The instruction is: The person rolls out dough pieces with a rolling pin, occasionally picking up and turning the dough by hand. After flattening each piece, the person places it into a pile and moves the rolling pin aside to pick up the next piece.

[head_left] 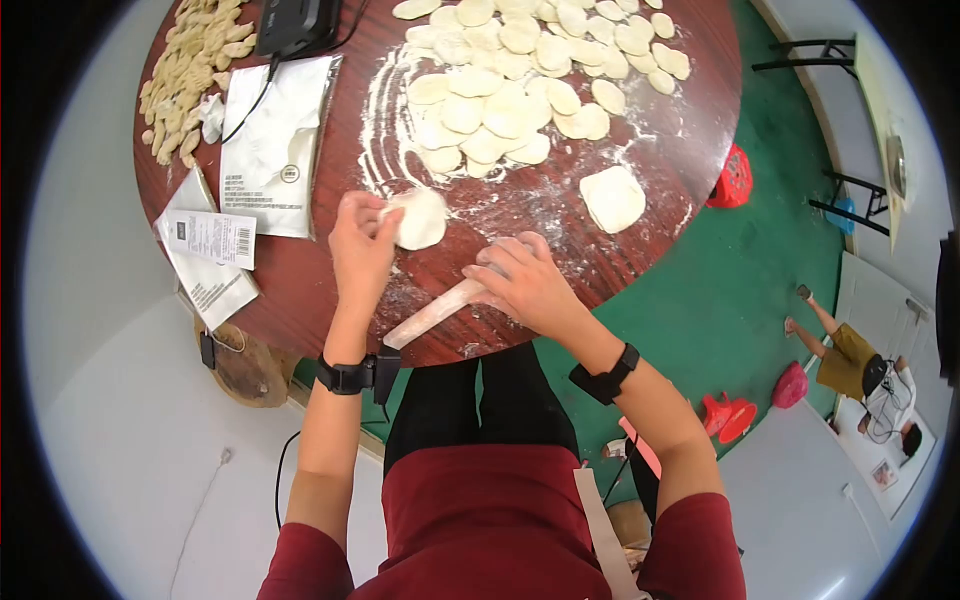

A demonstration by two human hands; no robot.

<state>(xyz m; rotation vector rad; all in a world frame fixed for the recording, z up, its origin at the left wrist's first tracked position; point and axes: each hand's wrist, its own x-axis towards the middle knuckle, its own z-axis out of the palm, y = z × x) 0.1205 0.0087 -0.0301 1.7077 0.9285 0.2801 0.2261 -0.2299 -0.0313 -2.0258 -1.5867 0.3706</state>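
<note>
My left hand (362,235) pinches the left edge of a round dough wrapper (422,219) near the front of the table. In my right hand (525,280) is a floury wooden rolling pin (432,314), its free end pointing toward my body at lower left. The fingers curl over the pin's upper end. To the right of that hand lies a single flat piece of dough (612,199), roughly square with rounded corners. Beyond both hands, many flattened dough wrappers (503,109) overlap in a floury heap.
The round reddish-brown table (335,275) carries silvery printed packets (270,140), a black device (298,24) with a cable, and a pile of shaped dough pieces (180,85). A red stool (733,178) stands by its right edge. Another person (868,375) is at far right.
</note>
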